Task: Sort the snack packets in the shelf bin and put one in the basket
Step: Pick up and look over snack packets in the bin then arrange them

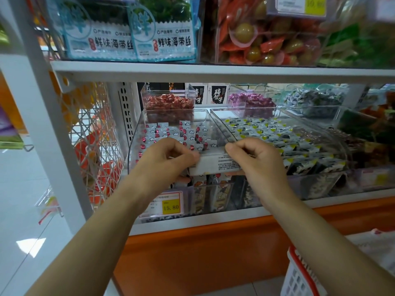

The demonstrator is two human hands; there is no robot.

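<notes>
A clear shelf bin (136, 133) holds rows of small white snack packets (168, 133) with red dots. Over the bin's front end, both hands hold one white packet (215, 165) with small printed text, lying flat. My left hand (166, 159) grips its left edge with curled fingers. Its right edge is pinched by my right hand (254, 159). The white basket (299, 276) with a red rim stands at the lower right, partly behind my right forearm.
A second clear bin (333, 133) of yellow-and-black packets sits to the right. Bins of red (168, 103) and purple (252, 101) sweets stand behind. A shelf board (213, 71) hangs close above. A price tag (168, 205) reads 15.80. A wire rack (96, 146) stands left.
</notes>
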